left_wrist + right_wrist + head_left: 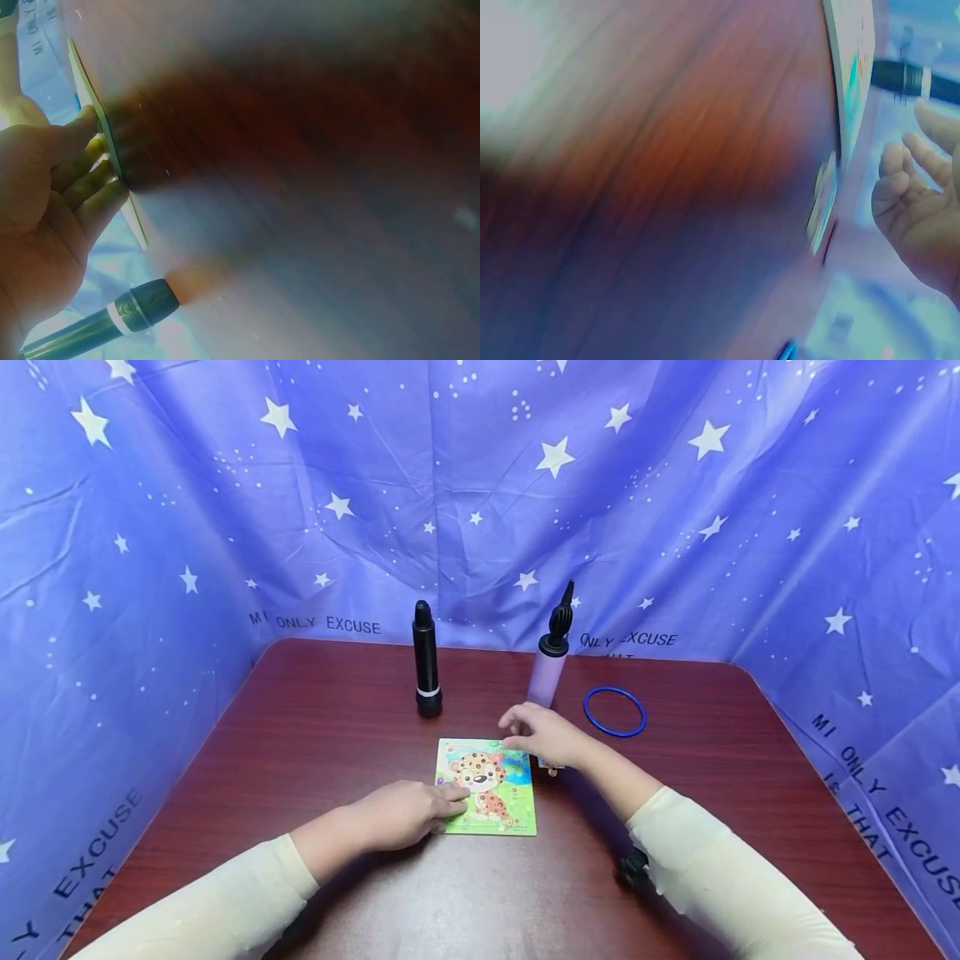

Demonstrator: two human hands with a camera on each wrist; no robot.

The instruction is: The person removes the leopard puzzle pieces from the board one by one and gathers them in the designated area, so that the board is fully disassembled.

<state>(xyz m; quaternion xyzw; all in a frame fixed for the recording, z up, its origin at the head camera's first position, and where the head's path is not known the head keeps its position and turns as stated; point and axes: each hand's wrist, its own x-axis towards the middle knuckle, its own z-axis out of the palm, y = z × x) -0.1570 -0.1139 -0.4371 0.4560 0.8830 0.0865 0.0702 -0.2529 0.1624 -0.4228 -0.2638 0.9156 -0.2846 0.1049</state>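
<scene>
A square puzzle board [491, 818] with a spotted leopard cub on a green and blue background lies flat near the middle of the table. My left hand [408, 814] rests at its lower left, fingers extended over the picture. In the left wrist view, those fingers [97, 202] touch the edge of the board [101, 112]. Over the board's upper right corner hovers my right hand [547, 732], its fingers loosely bent with nothing visible between them. Just below that hand, thin flat picture pieces [823, 206] lie beside the board, mostly hidden by it in the head view.
Behind the board stands a black cylinder with a white ring [426, 660]. A purple hand pump with a black nozzle [549, 668] stands behind my right hand. Right of it lies a blue ring [587, 714]. A small black object [632, 867] sits by my right sleeve. Starry curtains surround the table.
</scene>
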